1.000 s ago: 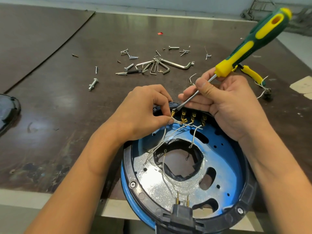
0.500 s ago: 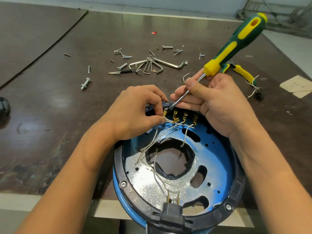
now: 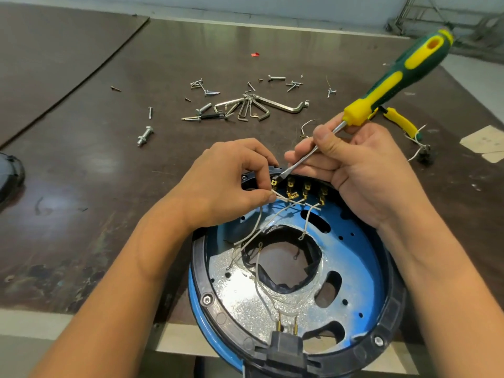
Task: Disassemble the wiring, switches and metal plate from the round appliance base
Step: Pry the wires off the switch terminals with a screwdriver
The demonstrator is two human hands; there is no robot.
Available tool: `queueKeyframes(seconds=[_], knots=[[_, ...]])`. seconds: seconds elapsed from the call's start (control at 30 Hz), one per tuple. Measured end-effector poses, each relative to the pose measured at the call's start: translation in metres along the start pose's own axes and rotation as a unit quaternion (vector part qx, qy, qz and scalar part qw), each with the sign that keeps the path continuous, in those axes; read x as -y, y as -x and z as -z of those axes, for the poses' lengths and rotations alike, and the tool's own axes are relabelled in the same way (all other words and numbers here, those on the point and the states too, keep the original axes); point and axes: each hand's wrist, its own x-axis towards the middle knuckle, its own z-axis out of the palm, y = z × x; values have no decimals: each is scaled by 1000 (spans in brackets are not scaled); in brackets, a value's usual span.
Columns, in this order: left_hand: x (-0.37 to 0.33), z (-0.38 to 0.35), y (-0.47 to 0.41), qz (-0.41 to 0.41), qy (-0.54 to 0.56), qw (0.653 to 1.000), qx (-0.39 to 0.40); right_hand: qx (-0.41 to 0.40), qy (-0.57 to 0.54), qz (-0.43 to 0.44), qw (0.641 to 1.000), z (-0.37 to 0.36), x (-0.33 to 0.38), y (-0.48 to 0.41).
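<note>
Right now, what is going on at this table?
A person is taking wiring off a round blue base at the edge of the table. The left hand pinches a white wire beside the brass terminals. The right hand grips a screwdriver by its metal shaft, with the tip at the leftmost terminal. Loose screws and hex keys lie farther back.

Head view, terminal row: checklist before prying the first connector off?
1. Tip of screwdriver at leftmost terminal: ok.
2. Pinch of left hand on white wire below it: ok.
3. Grip of right hand on the screwdriver shaft: ok.
4. Whole base on table: not ok, overhangs the near edge.
5. Connector already loose: cannot tell.
</note>
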Motion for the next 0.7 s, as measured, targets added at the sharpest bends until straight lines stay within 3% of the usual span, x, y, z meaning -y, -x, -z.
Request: queueKeyframes(seconds=[0.17, 0.3, 0.47, 0.6, 0.7], knots=[[6, -3, 0, 16, 114, 992, -47, 11, 41, 23, 999, -1, 0, 1], [10, -5, 2, 78, 301, 943, -121, 32, 53, 36, 997, 0, -2, 3], [10, 6, 1, 104, 372, 901, -199, 47, 81, 63, 994, -2, -2, 7], [16, 18, 1, 71, 275, 925, -254, 43, 98, 90, 990, -2, -2, 7], [26, 19, 0, 86, 39, 967, -238, 51, 148, 110, 982, -2, 0, 8]])
